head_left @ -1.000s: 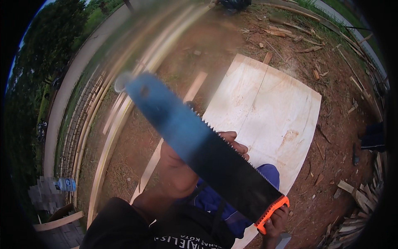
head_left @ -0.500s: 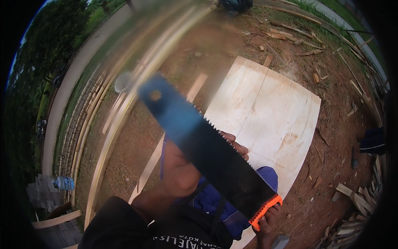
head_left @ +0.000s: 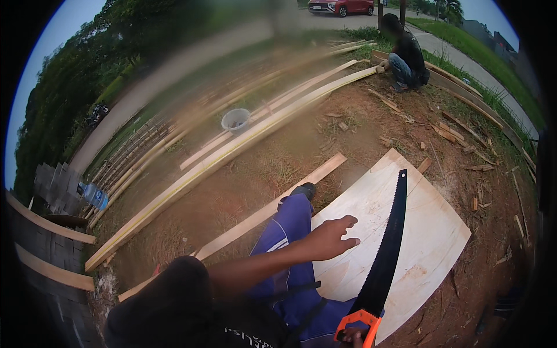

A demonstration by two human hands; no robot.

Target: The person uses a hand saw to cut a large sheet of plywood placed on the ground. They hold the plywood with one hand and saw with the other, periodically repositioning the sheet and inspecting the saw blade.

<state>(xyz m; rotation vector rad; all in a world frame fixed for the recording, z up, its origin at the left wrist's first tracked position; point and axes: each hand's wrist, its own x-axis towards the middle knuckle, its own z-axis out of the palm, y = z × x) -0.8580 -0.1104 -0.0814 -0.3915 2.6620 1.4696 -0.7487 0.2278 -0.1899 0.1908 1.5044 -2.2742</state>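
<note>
A handsaw [head_left: 384,255] with a dark toothed blade and an orange handle points away from me, its tip up over the pale plywood sheet [head_left: 432,226]. My right hand [head_left: 351,335], partly cut off by the lower edge, is wrapped round the handle. My left hand [head_left: 332,238] is held out above the sheet's left part, fingers apart and slightly curled, with nothing in them. A faint straight line runs along the sheet. My legs in blue trousers [head_left: 290,223] are at the sheet's near left side.
A long plank [head_left: 232,152] with a yellow tape along it runs up to a crouching person [head_left: 406,55], whose hand is at its far end. Beside it stands a white bucket [head_left: 236,119]. A narrower board [head_left: 270,214] lies nearer. Wood scraps [head_left: 452,133] litter the right.
The saw has swung from lying across my view toward the upper left to pointing away over the sheet. My left hand now shows clear of the blade. The view has lifted, revealing the other person.
</note>
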